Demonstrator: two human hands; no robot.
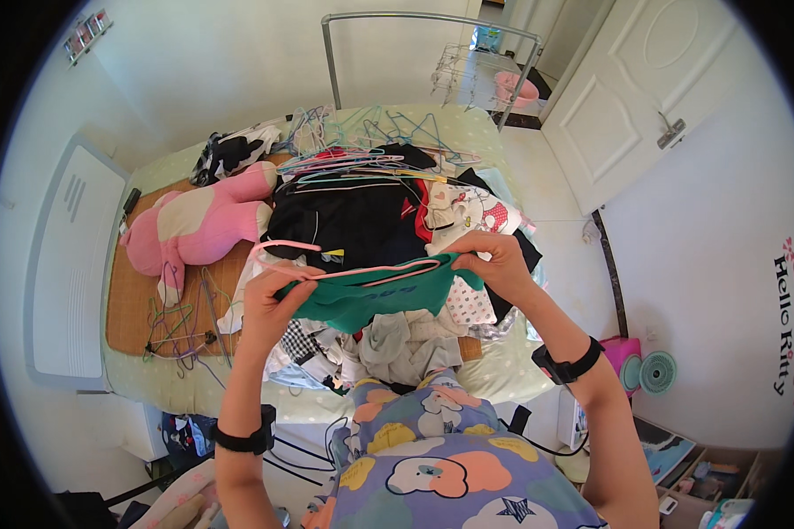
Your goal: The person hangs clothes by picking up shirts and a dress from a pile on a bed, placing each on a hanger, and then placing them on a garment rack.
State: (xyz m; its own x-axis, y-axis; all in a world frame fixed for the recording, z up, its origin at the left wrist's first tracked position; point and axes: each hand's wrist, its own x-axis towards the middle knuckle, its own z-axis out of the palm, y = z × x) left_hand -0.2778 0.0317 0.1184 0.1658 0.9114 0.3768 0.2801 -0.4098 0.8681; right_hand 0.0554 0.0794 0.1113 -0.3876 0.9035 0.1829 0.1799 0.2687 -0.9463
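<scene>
A green garment (370, 301) with dark lettering hangs between my two hands, above the heap of clothes. Part of a pink hanger (384, 270) lies along its upper edge, and the hook curls out to the left over my left wrist. My left hand (281, 294) pinches the garment and the hanger together at the left end. At the right end, my right hand (493, 261) grips the cloth between thumb and fingers, close to the hanger's right tip. Just beyond lies a black garment (351, 215) spread on the bed.
A pile of hangers (344, 162) covers the far side of the clothes. To the left lie a pink plush toy (205, 215) and loose hangers (185, 330) on a bamboo mat (122, 311). Grey clothes (397, 347) lie near me. A metal rack (430, 20) stands behind the bed.
</scene>
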